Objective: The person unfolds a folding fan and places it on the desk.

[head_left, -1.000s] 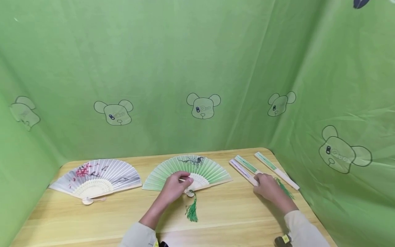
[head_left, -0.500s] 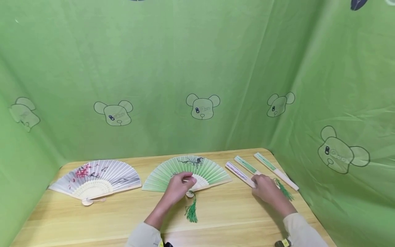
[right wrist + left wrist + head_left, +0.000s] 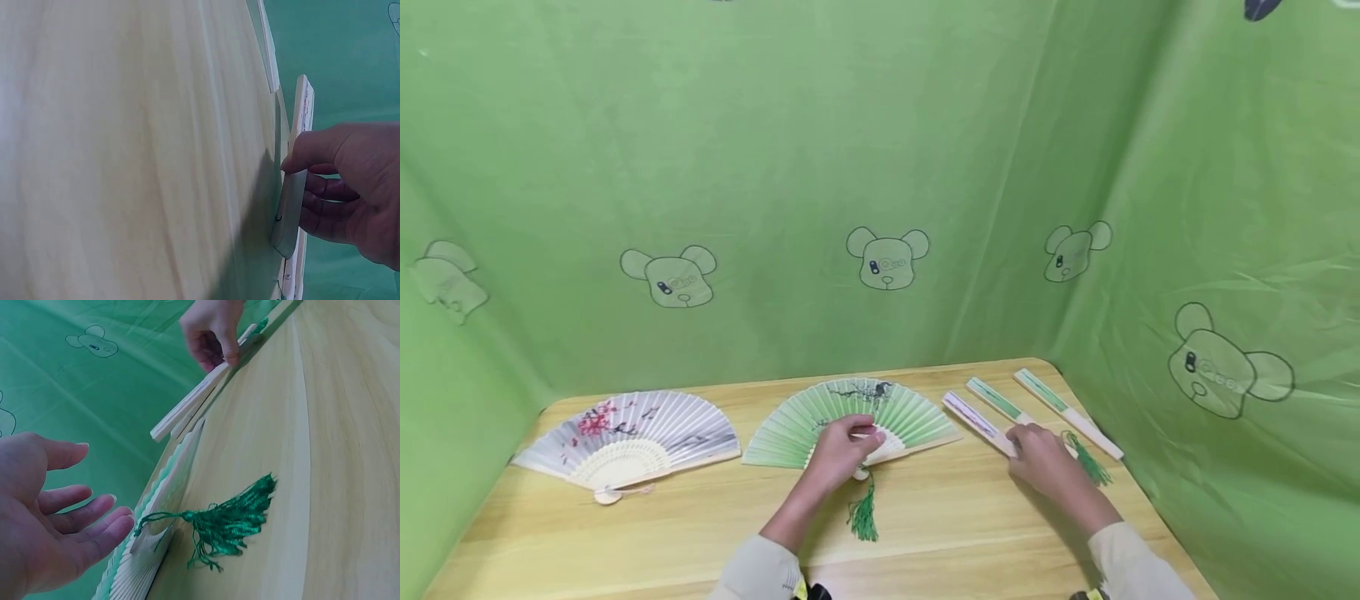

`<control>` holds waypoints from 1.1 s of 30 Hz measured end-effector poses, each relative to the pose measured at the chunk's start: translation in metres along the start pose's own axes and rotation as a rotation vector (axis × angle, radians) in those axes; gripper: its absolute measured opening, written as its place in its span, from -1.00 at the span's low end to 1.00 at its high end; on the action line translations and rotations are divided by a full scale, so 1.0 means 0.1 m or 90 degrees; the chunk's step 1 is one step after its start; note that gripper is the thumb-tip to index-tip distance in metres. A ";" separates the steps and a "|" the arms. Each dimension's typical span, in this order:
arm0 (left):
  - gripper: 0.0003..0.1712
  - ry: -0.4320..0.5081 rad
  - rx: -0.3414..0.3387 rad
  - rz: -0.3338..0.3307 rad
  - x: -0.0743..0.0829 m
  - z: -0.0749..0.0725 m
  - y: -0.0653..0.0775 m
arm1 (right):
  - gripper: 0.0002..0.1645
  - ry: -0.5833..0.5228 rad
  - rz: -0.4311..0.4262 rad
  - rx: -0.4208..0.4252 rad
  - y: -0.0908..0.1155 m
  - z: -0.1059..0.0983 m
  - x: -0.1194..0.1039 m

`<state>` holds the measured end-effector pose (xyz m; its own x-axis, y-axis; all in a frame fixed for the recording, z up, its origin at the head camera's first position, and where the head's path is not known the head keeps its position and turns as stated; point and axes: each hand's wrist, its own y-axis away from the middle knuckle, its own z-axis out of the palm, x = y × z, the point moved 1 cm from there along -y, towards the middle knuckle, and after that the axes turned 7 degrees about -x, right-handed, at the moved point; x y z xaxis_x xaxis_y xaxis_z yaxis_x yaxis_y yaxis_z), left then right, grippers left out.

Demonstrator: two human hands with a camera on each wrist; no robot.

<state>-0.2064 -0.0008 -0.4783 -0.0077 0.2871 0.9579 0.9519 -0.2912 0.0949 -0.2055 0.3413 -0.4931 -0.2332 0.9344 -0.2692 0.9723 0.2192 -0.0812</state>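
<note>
My right hand (image 3: 1047,461) pinches a folded hand fan (image 3: 972,414) with a pink-and-purple pattern between thumb and fingers. In the right wrist view this fan (image 3: 291,199) is tilted along the table, its wooden guard facing the camera. A spread green hand fan (image 3: 790,421) with a dark branch print lies at the table's back middle, its green tassel (image 3: 863,514) trailing toward me. Over its ribbed base hovers my left hand (image 3: 842,450). The left wrist view shows that hand (image 3: 56,519) with relaxed, parted fingers and nothing in them, close beside the tassel's cord.
On the left lies a spread grey fan (image 3: 688,419) with red blossoms. Two more folded fans with green cloth, one nearer (image 3: 992,395) and one at the right edge (image 3: 1047,393), lie by my right hand, near another green tassel (image 3: 1092,465). Green curtains (image 3: 775,167) enclose the wooden table (image 3: 625,550).
The right hand has shifted the folded fan to the left, away from the neighbouring green one. My left hand has drifted slightly right over the green fan's base.
</note>
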 end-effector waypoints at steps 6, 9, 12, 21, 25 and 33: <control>-0.42 -0.002 -0.011 0.018 0.06 0.09 -0.05 | -0.56 0.005 -0.010 0.026 0.06 -0.02 -0.04; -0.42 0.000 -0.015 0.023 0.08 0.14 -0.07 | -0.56 0.016 -0.019 0.041 0.08 -0.04 -0.06; -0.40 -0.001 -0.016 0.024 0.09 0.19 -0.10 | -0.57 0.026 -0.034 0.060 0.10 -0.06 -0.09; -0.35 0.009 -0.011 0.014 0.06 0.29 -0.13 | -0.59 0.030 -0.057 0.072 0.09 -0.10 -0.20; -0.32 0.034 -0.014 0.016 0.05 0.31 -0.15 | -0.59 0.031 -0.076 0.087 0.08 -0.10 -0.24; -0.30 0.063 -0.012 0.012 0.08 0.36 -0.17 | -0.57 0.032 -0.106 0.103 0.09 -0.11 -0.38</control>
<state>-0.2122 0.0393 -0.4818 -0.0208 0.1904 0.9815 0.9465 -0.3125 0.0807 -0.1876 0.3111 -0.4727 -0.3854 0.9027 -0.1911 0.9040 0.3278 -0.2746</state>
